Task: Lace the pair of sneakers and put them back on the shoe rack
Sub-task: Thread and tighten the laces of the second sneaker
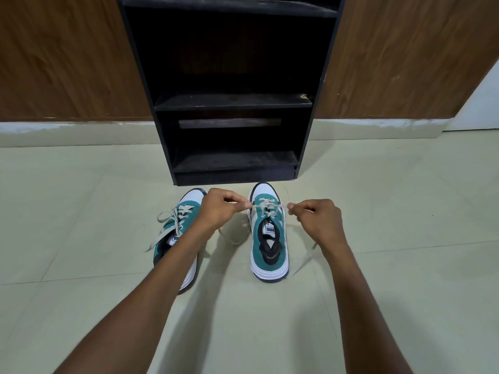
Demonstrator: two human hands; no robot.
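Two teal and white sneakers stand on the floor, toes toward the black shoe rack (232,103). The right sneaker (268,252) has its beige lace (267,205) crossed over the upper eyelets. My left hand (218,209) pinches one end of that lace on the shoe's left side. On the other side, my right hand (316,220) pinches the other end, and both ends are pulled outward. The left sneaker (175,228) is partly covered by my left forearm; its lace hangs loose to the left.
The rack's shelves hold nothing that I can see. A wood-panelled wall (67,58) runs behind it, with a white skirting along the floor. Pale floor tiles (81,211) spread on all sides of the shoes.
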